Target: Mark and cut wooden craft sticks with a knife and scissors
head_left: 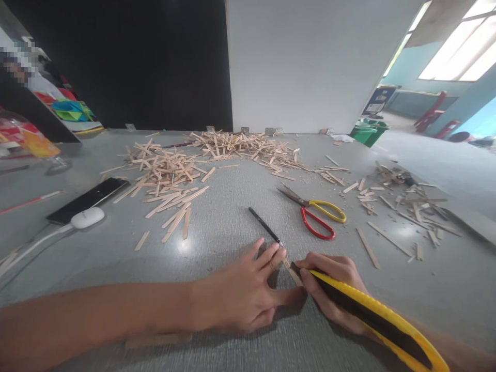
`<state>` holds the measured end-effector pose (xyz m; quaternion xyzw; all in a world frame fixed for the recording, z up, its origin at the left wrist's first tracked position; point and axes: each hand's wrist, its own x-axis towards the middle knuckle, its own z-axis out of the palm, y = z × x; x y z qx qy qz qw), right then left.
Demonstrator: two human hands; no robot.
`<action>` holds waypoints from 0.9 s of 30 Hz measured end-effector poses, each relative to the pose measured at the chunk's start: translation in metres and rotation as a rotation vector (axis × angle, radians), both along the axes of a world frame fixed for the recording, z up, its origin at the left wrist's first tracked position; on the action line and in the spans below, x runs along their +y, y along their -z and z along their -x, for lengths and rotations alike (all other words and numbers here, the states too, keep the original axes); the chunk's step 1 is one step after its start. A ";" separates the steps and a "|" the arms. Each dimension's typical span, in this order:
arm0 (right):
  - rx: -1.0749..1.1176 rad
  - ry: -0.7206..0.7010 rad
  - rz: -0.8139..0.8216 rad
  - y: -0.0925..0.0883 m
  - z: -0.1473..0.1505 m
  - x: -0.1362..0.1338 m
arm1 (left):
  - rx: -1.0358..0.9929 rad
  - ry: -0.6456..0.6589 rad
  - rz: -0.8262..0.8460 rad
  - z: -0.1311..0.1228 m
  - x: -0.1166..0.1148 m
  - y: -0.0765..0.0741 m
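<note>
A small wooden craft stick [295, 276] lies flat on the grey table. My left hand [248, 297] holds it down there, fingertips by its far end and thumb by its near end. My right hand [339, 279] is wrapped round a yellow and black utility knife [382, 310], whose front end is at the stick; the blade itself is hard to make out. Just beyond my left fingertips is a slim black pen-like tool [264, 226] with a metal tip. Scissors [303, 202] with one red and one yellow handle lie partly open farther off.
Heaps of craft sticks [166, 168] spread along the back, before a black and white partition [302, 67]. Cut pieces [422, 212] litter the right. At left are a phone [89, 199], a white charger [88, 218] with a cable, and a bottle [33, 137].
</note>
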<state>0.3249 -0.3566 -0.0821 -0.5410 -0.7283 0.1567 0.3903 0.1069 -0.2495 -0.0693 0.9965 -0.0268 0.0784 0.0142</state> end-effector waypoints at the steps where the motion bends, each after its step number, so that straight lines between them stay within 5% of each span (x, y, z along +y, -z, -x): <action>1: 0.011 0.021 0.014 0.001 0.000 0.000 | -0.008 0.002 0.001 0.000 0.000 0.000; 27: 0.027 0.072 0.048 0.001 0.001 0.003 | 0.006 0.007 -0.037 0.000 0.000 -0.002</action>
